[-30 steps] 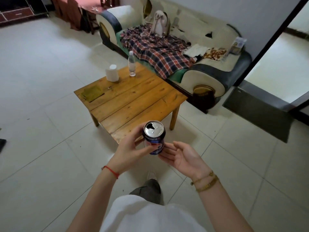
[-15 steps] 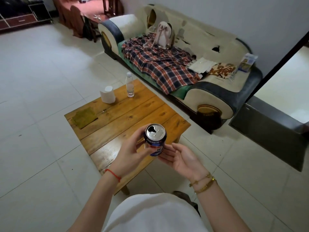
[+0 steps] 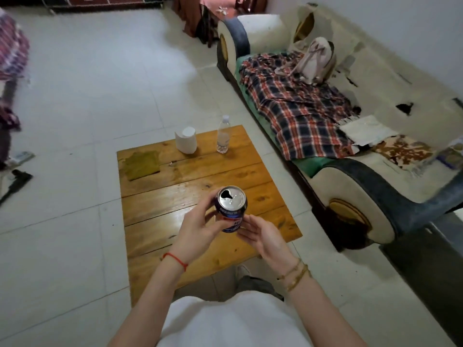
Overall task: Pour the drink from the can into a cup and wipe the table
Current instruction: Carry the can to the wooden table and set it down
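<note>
L→R: olive cloth lies flat at the far-left part of the desk, well apart from the hands; presumably the wiping item. White cup stands upright at the far edge, approx. centre, w/ a clear bottle just beside it on the right. Left hand has its fingers wrapped round the can, i.e. grasping it from the left side. Can is held in the air above the near half of the desk, long axis approx. vertical, top toward the camera, opening already pierced. Right hand is unclenched, palm up, w/ fingertips touching or just beside the can's lower right; contact cannot be confirmed. Key relation: cup lies ahead of the can and slightly left, well apart, so the left hand is nearer; pour prob. needs the can carried forward, then tipped. Pour not yet started. Surface: varnished wood planks, glossy, no spill visible. Room: pale tiled floor; sofa w/ plaid blanket along the right.
</note>
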The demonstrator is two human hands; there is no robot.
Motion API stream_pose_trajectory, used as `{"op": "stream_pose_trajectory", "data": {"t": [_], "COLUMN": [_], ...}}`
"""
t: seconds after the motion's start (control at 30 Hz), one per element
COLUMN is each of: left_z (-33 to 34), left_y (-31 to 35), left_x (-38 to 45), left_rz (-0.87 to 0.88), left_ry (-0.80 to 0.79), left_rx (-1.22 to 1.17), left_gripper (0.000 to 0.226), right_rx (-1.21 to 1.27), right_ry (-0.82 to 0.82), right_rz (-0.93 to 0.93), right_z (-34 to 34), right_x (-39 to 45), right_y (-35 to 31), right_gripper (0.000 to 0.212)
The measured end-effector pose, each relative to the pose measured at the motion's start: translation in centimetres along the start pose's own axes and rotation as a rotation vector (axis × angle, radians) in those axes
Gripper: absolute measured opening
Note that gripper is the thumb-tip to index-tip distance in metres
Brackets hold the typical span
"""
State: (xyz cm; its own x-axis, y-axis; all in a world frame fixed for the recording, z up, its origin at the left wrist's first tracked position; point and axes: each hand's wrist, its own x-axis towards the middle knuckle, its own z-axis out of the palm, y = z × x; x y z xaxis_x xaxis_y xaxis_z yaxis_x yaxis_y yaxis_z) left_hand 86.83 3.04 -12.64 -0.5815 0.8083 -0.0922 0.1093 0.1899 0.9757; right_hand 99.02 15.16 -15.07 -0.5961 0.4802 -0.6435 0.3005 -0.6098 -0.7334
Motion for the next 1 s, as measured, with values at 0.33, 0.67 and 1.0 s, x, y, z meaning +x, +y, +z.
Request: {"op": "stream_pose_trajectory", "data": {"t": [0.33, 0.67, 1.0], "left_z": [7.3, 10.7, 11.1], "left_y": [0.5, -6.1, -17.9], "left_x": [10.1, 16.6, 20.2], "left_rz": [-0.070, -0.246, -0.340], "left_ry": [0.277, 0.380, 0.245], "left_rx": [-0.041, -0.091, 0.007], "left_gripper": [0.065, 0.077, 0.077], "right_rx": [-0.688, -0.807, -0.901], "right_ry": [-0.127, -0.188, -0.259], "right_rz": [-0.445, -0.399, -0.271], "right_z": [-6.5, -9.0, -10.5], "right_x": [8.3, 16.5, 26.7], "right_y": [-9.4, -8.6, -3.0], "right_gripper": [0.041, 0.050, 0.050]}}
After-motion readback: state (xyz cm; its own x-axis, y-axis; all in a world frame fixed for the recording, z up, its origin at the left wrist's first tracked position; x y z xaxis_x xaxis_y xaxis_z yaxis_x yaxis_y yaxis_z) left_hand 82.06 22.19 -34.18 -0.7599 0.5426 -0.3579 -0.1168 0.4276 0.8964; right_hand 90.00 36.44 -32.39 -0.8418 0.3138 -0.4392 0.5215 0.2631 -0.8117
